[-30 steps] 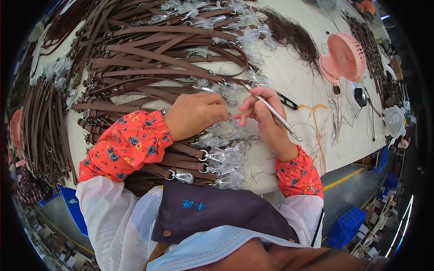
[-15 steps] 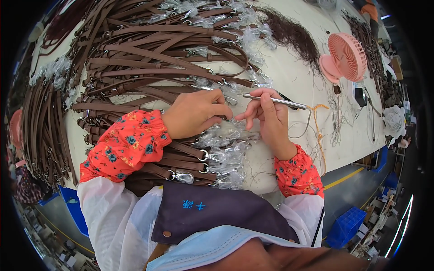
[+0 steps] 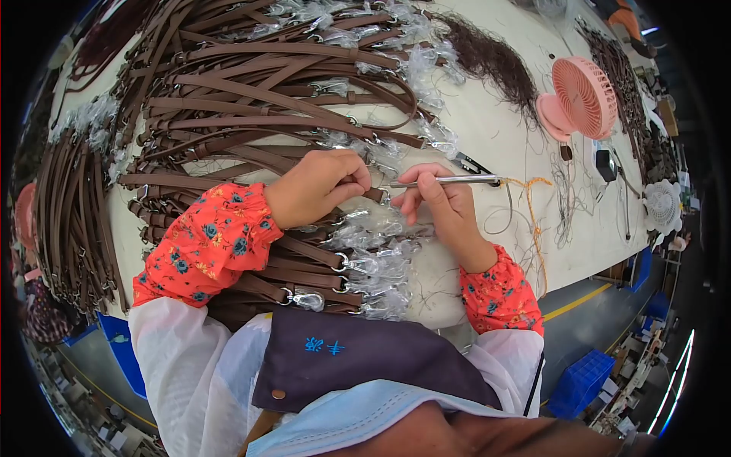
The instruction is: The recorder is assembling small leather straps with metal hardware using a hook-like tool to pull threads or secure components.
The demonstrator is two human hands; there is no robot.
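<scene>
My left hand [image 3: 320,190] is closed, its thumb and forefinger pinching a brown strap [image 3: 374,194] whose end with a metal ring juts out toward the right. In my right hand [image 3: 449,209] lies a slim silver pen-shaped tool [image 3: 464,180] with a wire at its rear end. Its tip points left, close to the strap end; whether they touch I cannot tell. Below the hands lie more straps with metal snap hooks [image 3: 308,300] wrapped in clear plastic [image 3: 381,263]. An orange-yellow twisted cord [image 3: 535,217] trails from the tool's rear.
A large heap of brown straps [image 3: 251,84] covers the table's left and middle. Beyond the right hand are a black-handled tool [image 3: 474,164], dark loose threads [image 3: 491,61] and a pink fan [image 3: 582,95]. Blue crates [image 3: 582,381] stand on the floor at right.
Both hands have shifted slightly left. The tool has come left and is now nearly level, its tip near the strap end, which shows more clearly.
</scene>
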